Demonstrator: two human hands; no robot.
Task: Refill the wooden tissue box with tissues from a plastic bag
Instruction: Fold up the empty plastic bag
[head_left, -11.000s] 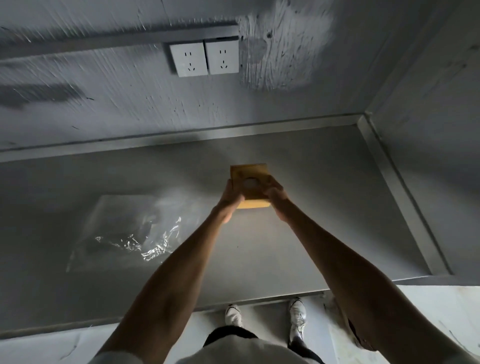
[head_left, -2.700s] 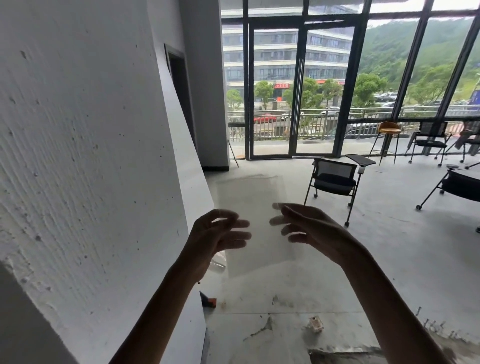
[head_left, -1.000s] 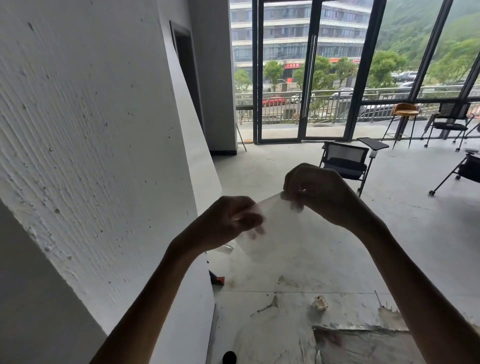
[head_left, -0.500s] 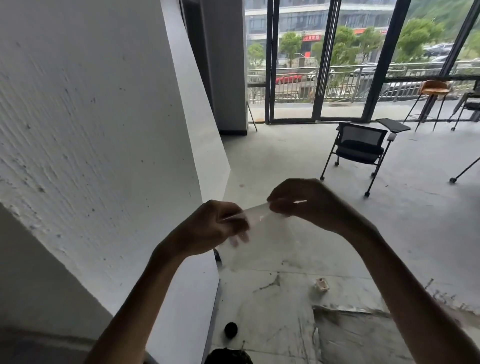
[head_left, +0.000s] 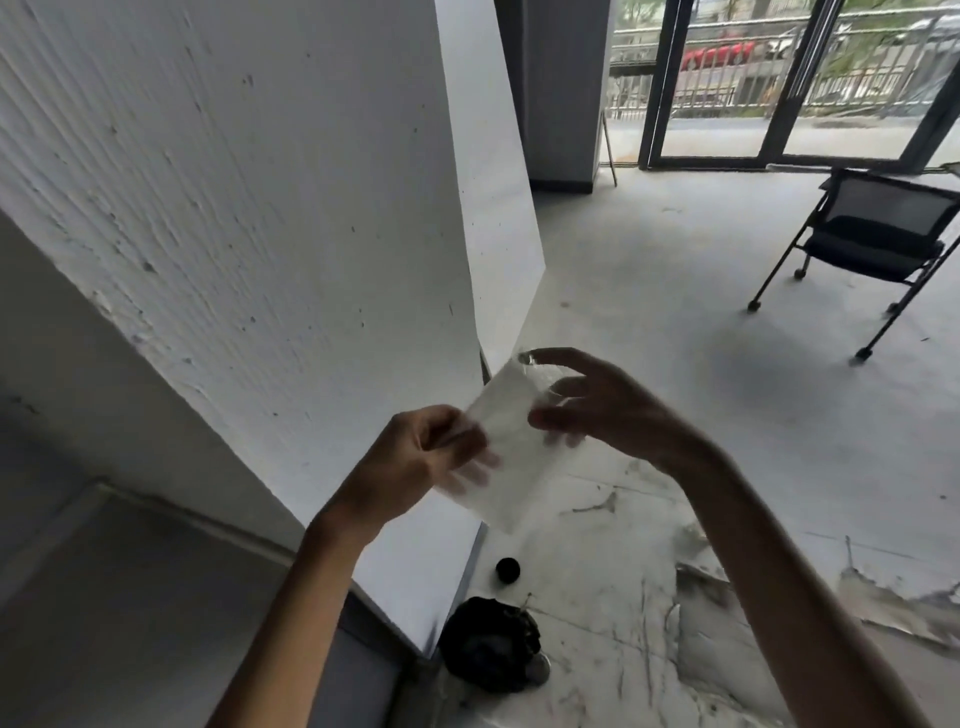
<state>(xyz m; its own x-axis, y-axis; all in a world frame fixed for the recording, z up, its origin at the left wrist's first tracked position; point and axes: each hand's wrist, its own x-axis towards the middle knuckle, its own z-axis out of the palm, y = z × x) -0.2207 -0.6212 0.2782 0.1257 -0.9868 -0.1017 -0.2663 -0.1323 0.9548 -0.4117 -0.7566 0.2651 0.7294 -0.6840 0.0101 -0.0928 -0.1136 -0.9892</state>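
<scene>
I hold a clear, folded plastic bag (head_left: 511, 457) up in front of me, above the floor. My left hand (head_left: 415, 462) pinches its left edge, fingers closed on the film. My right hand (head_left: 597, 405) is at the bag's upper right corner, its fingers spread and touching the film. The bag looks flat and I see no tissues in it. The wooden tissue box is out of view.
A white textured wall (head_left: 234, 208) fills the left side, with a grey ledge (head_left: 104, 597) below it. A black bag (head_left: 491, 644) and a small black cap (head_left: 507, 570) lie on the concrete floor. A black folding chair (head_left: 872, 244) stands at the right before glass doors.
My view has tilted down toward the floor. The right hand, closed on the bag's top edge half a second ago, now has its fingers spread; the bag has turned diagonal.
</scene>
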